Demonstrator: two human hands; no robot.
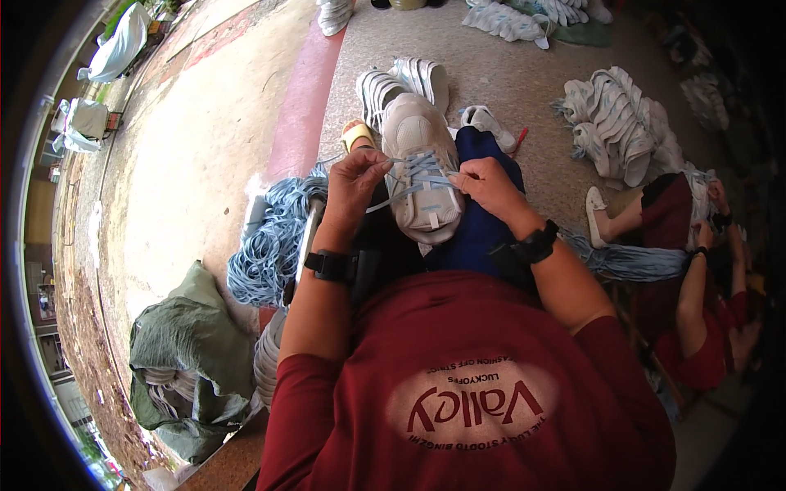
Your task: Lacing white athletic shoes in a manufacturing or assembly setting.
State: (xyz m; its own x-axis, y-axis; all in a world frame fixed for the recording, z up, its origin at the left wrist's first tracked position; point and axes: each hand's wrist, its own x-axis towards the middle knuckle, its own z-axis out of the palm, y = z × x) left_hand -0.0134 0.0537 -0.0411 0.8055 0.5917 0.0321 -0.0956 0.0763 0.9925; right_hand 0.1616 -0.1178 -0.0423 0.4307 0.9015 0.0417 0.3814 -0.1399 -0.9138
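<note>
A white and beige sneaker upper (415, 131) rests on my lap, its toe pointing away from me. Light blue shoelace (424, 170) crosses back and forth through its eyelets. On the left side of the lacing, my left hand (354, 184) pinches one lace end between thumb and fingers. My right hand (490, 186) is closed on the lace at the opposite side, close to the eyelets. Both hands are level with the middle of the shoe, and the lace runs between them.
A heap of blue laces (278, 237) lies to my left, above a green cloth sack (192, 360). Nested shoe uppers (378, 96) stand ahead, with a larger pile (618, 123) at the right. A co-worker (696, 319) sits close by on my right beside a lace bundle (630, 260).
</note>
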